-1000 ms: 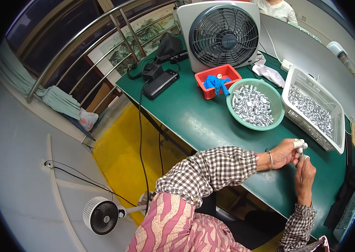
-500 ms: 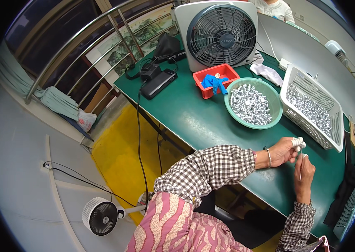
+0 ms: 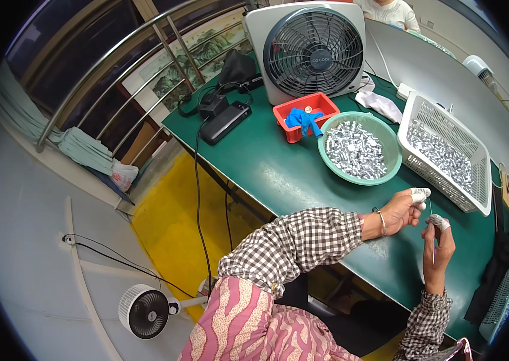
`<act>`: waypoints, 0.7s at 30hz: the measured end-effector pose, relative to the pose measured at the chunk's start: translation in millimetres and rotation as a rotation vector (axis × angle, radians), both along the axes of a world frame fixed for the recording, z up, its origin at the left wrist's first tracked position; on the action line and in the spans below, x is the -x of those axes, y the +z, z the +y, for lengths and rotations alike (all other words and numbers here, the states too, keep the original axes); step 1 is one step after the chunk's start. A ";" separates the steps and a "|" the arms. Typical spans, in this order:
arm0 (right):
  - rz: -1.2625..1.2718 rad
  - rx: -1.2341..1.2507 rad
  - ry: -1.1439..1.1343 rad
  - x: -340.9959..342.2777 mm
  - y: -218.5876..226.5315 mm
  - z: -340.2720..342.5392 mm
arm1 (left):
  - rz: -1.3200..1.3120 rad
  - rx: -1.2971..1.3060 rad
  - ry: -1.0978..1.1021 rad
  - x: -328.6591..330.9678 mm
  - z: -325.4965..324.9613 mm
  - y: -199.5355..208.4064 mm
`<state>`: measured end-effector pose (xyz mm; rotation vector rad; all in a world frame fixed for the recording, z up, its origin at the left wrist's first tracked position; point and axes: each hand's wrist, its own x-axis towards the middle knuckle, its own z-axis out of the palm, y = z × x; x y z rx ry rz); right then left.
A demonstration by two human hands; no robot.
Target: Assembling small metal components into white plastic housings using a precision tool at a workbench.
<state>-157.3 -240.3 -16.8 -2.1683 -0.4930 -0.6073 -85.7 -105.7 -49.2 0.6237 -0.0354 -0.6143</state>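
Note:
Over the right part of the green table, my left hand (image 3: 400,215) is closed in a pinch, its thumb and index tips wrapped in white. Whatever it pinches is too small to make out. Just below and to the right, my right hand (image 3: 438,246), also with white wrapping on its fingertips, grips a thin metal rod-like tool (image 3: 434,253) held upright. The rod's thin tip points up toward the left fingertips. Beyond my hands sits a round green basket (image 3: 330,162) of small silvery metal parts (image 3: 355,150). A white rectangular basket (image 3: 441,180) holds more such parts.
A red bin (image 3: 293,133) with a blue glove (image 3: 304,120) stands beside the green basket. Behind it is a large box fan (image 3: 320,60). A black power bank-like device (image 3: 225,122) with cables lies left. Another basket (image 3: 507,283) stands at the right edge. A person (image 3: 390,13) sits across.
My right hand has drawn slightly down and away from my left fingertips, leaving a gap with the rod's tip showing. My left hand has shifted slightly left.

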 end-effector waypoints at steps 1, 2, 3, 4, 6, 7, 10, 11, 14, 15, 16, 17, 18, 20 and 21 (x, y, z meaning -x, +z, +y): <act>-0.002 -0.020 -0.002 0.3 2.1 1.0 | 0.002 -0.003 -0.005 0.3 0.6 0.2; -0.003 -0.039 -0.008 0.3 3.1 0.8 | -0.006 -0.006 -0.012 0.4 0.3 0.2; 0.002 -0.041 -0.021 -0.4 2.2 -1.2 | -0.013 -0.008 -0.023 0.1 -1.0 -0.3; 0.058 -0.116 -0.005 -2.1 -0.2 -4.6 | -0.020 -0.008 -0.039 -0.2 -3.0 -1.3; 0.168 -0.263 0.001 -4.1 -5.4 -13.8 | -0.032 -0.001 -0.038 -3.5 -2.2 -6.7; 0.202 -0.317 0.004 -4.7 -7.0 -17.6 | -0.048 0.010 -0.025 -4.1 -5.1 -7.8; 0.152 -0.379 0.059 -15.4 -13.5 -13.2 | 0.001 -0.056 -0.029 -8.2 -0.6 -7.2; 0.126 -0.344 0.061 -16.6 -12.2 -12.0 | -0.007 -0.041 -0.055 -9.6 2.0 -9.5; 0.005 -0.194 0.104 -20.2 -11.0 -11.8 | -0.006 -0.053 -0.069 -12.0 10.8 -15.7; -0.016 -0.203 0.089 -18.9 -8.4 -9.5 | -0.007 -0.054 -0.078 -11.2 12.4 -10.4; -0.039 -0.217 0.083 -17.7 -7.0 -7.8 | 0.001 -0.052 -0.086 -10.6 13.1 -6.5; -0.039 -0.212 0.050 -15.6 -4.9 -8.8 | 0.008 -0.051 -0.089 -10.3 12.1 -3.8; -0.037 -0.228 0.065 -13.9 -3.2 -8.6 | 0.010 -0.049 -0.111 -10.1 12.1 -2.4; -0.035 -0.245 0.069 -11.6 -1.6 -11.2 | 0.026 -0.054 -0.111 -10.3 10.9 -0.7; -0.023 -0.244 0.065 -10.8 -2.2 -12.1 | 0.028 -0.055 -0.121 -9.5 10.6 -0.7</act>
